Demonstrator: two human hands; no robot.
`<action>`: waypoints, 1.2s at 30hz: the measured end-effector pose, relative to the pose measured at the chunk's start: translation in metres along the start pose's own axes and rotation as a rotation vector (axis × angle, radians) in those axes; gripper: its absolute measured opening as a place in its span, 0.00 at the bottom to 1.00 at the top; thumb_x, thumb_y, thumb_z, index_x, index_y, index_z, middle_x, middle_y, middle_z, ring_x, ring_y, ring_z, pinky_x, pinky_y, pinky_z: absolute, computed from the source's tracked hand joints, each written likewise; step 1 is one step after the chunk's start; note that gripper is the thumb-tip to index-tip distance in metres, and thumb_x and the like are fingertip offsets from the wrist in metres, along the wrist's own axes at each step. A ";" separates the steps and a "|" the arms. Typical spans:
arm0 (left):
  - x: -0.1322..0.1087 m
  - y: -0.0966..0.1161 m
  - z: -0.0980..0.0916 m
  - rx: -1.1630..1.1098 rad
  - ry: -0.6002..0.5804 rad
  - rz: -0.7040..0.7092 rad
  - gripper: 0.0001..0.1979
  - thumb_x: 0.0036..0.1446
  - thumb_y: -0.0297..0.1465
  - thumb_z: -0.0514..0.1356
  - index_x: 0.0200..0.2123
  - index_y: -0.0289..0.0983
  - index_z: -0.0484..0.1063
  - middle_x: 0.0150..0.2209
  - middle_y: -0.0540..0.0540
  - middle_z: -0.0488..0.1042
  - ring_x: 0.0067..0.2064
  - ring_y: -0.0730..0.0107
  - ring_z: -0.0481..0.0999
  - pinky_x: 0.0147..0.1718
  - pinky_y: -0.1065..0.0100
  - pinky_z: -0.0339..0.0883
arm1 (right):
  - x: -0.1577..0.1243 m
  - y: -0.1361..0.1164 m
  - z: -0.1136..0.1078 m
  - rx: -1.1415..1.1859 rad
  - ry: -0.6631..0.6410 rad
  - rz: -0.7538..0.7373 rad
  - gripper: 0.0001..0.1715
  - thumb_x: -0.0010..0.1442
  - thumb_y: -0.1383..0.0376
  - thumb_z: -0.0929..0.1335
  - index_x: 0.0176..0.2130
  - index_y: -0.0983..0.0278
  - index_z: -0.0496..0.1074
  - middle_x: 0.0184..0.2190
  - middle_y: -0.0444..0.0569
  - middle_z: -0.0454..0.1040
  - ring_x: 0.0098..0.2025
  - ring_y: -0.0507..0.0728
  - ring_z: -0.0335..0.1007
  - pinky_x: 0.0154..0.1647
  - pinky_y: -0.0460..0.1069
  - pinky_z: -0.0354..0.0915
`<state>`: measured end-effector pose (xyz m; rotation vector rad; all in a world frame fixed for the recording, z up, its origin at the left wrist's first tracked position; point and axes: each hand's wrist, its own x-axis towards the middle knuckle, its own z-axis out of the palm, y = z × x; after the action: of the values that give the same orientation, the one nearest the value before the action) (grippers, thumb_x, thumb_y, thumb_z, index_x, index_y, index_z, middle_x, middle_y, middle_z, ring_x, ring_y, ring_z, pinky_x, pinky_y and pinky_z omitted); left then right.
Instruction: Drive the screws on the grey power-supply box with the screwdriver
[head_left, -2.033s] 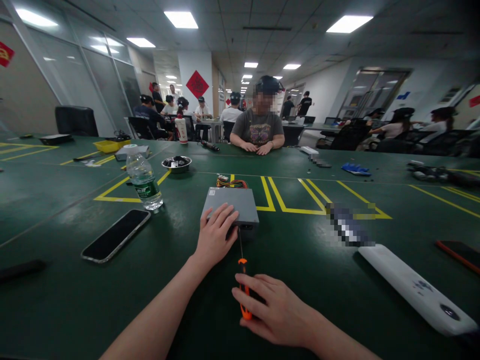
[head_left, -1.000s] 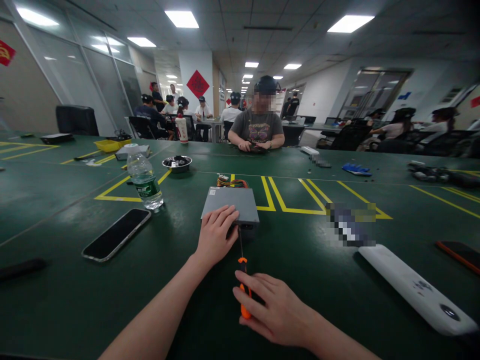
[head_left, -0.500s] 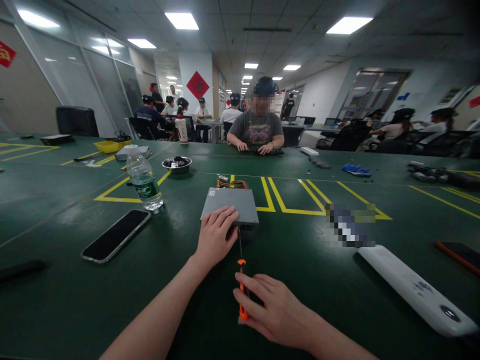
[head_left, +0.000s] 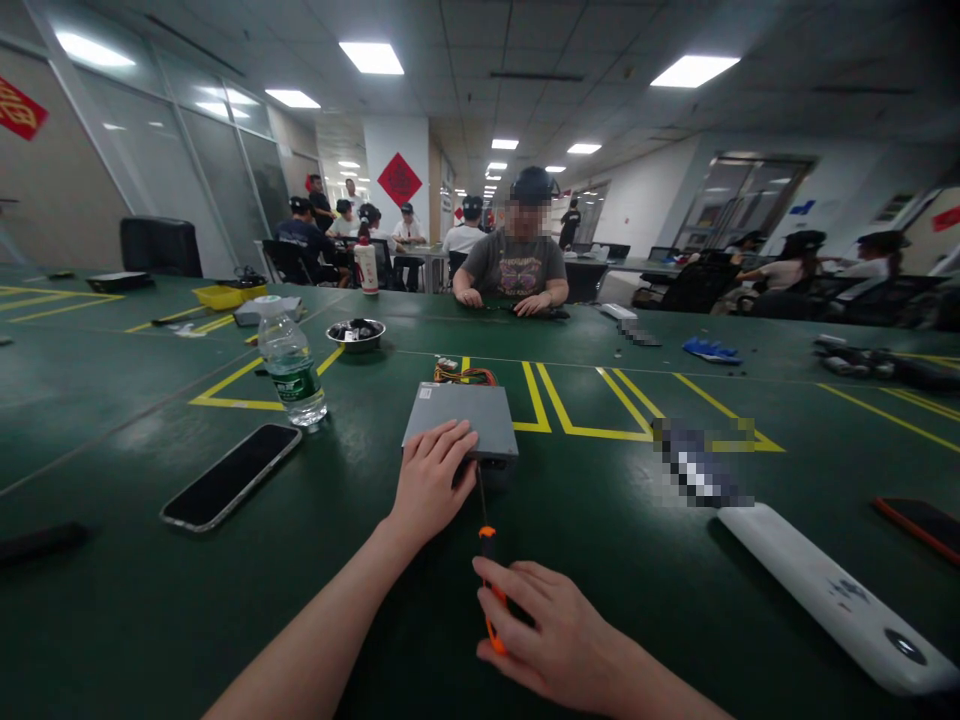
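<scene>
A grey metal computer power supply (head_left: 465, 408) lies flat on the green table, its bundle of coloured cables (head_left: 465, 373) at the far side. My left hand (head_left: 435, 475) grips its near left corner, fingers across the top and thumb down by the front edge. My right hand (head_left: 536, 625) is closed around the orange and black handle of a screwdriver (head_left: 489, 545). The screwdriver's thin shaft runs forward to the near face of the power supply, beside my left thumb. Its tip is hidden there.
Left of the power supply are a water bottle (head_left: 292, 370), a phone (head_left: 232, 478) and a metal bowl (head_left: 355, 335) of small dark parts. On the right lie a long white device (head_left: 832, 595) and an orange-edged phone (head_left: 926, 528). A person (head_left: 514, 265) sits opposite.
My right hand and the screwdriver handle have shifted slightly toward me and right, and the handle is turned a little. My left hand stays on the power supply. The view has tilted slightly.
</scene>
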<state>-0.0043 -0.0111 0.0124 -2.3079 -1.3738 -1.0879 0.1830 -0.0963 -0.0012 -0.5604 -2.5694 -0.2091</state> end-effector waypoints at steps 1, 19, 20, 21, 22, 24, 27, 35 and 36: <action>0.000 0.000 0.000 0.000 -0.001 -0.002 0.16 0.56 0.30 0.55 0.49 0.42 0.67 0.53 0.47 0.70 0.55 0.62 0.66 0.51 0.57 0.57 | -0.001 0.001 0.001 0.009 0.013 0.011 0.14 0.61 0.62 0.64 0.44 0.69 0.66 0.48 0.61 0.71 0.42 0.57 0.72 0.43 0.50 0.68; -0.001 -0.001 0.001 -0.014 0.010 -0.006 0.15 0.57 0.30 0.55 0.49 0.42 0.67 0.53 0.46 0.70 0.55 0.61 0.65 0.51 0.57 0.56 | 0.003 0.000 -0.005 0.087 -0.196 0.090 0.24 0.58 0.57 0.67 0.51 0.67 0.64 0.55 0.60 0.65 0.50 0.60 0.67 0.47 0.52 0.66; -0.001 0.000 0.001 -0.012 0.012 -0.005 0.15 0.57 0.30 0.55 0.49 0.42 0.67 0.53 0.46 0.70 0.55 0.61 0.66 0.51 0.57 0.56 | 0.004 0.000 -0.006 0.078 -0.210 0.084 0.24 0.59 0.57 0.66 0.51 0.65 0.64 0.55 0.59 0.64 0.49 0.60 0.68 0.46 0.52 0.66; -0.001 0.000 0.001 -0.009 0.014 -0.005 0.16 0.56 0.30 0.55 0.49 0.42 0.68 0.52 0.46 0.70 0.55 0.61 0.66 0.51 0.57 0.57 | 0.005 0.000 -0.007 0.065 -0.214 0.076 0.22 0.59 0.57 0.66 0.51 0.64 0.64 0.55 0.58 0.64 0.48 0.59 0.69 0.45 0.52 0.67; -0.001 0.000 0.001 -0.006 0.016 -0.004 0.16 0.56 0.30 0.55 0.49 0.42 0.68 0.52 0.46 0.70 0.55 0.61 0.66 0.51 0.57 0.57 | 0.005 0.000 -0.007 0.053 -0.202 0.063 0.20 0.60 0.58 0.65 0.50 0.64 0.65 0.55 0.58 0.65 0.45 0.59 0.70 0.44 0.52 0.67; -0.001 0.000 0.000 -0.004 0.015 -0.004 0.16 0.56 0.30 0.56 0.49 0.42 0.68 0.52 0.46 0.70 0.55 0.61 0.66 0.51 0.57 0.57 | 0.005 0.000 -0.006 0.040 -0.149 0.034 0.17 0.61 0.59 0.64 0.47 0.65 0.66 0.54 0.58 0.66 0.41 0.57 0.71 0.41 0.51 0.68; -0.001 0.000 0.000 -0.005 0.009 -0.006 0.16 0.56 0.30 0.55 0.49 0.42 0.68 0.53 0.47 0.70 0.55 0.61 0.66 0.51 0.57 0.57 | 0.002 0.000 -0.001 0.042 -0.077 0.019 0.14 0.62 0.61 0.64 0.45 0.67 0.67 0.52 0.59 0.68 0.38 0.55 0.72 0.40 0.50 0.67; -0.001 -0.001 0.001 -0.007 0.004 -0.011 0.16 0.56 0.30 0.55 0.49 0.42 0.68 0.53 0.46 0.70 0.55 0.60 0.66 0.51 0.56 0.57 | 0.007 -0.002 -0.007 0.049 -0.190 0.044 0.22 0.59 0.61 0.66 0.51 0.65 0.63 0.54 0.59 0.66 0.47 0.58 0.69 0.46 0.51 0.66; -0.001 0.000 0.001 -0.007 0.002 -0.013 0.16 0.56 0.30 0.55 0.49 0.42 0.68 0.53 0.46 0.70 0.55 0.60 0.66 0.51 0.56 0.57 | 0.007 -0.002 -0.007 0.036 -0.179 0.030 0.20 0.59 0.61 0.66 0.51 0.65 0.63 0.54 0.59 0.66 0.45 0.57 0.70 0.46 0.51 0.66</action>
<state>-0.0046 -0.0112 0.0108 -2.3053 -1.3882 -1.0996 0.1800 -0.0971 0.0088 -0.6297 -2.7296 -0.1055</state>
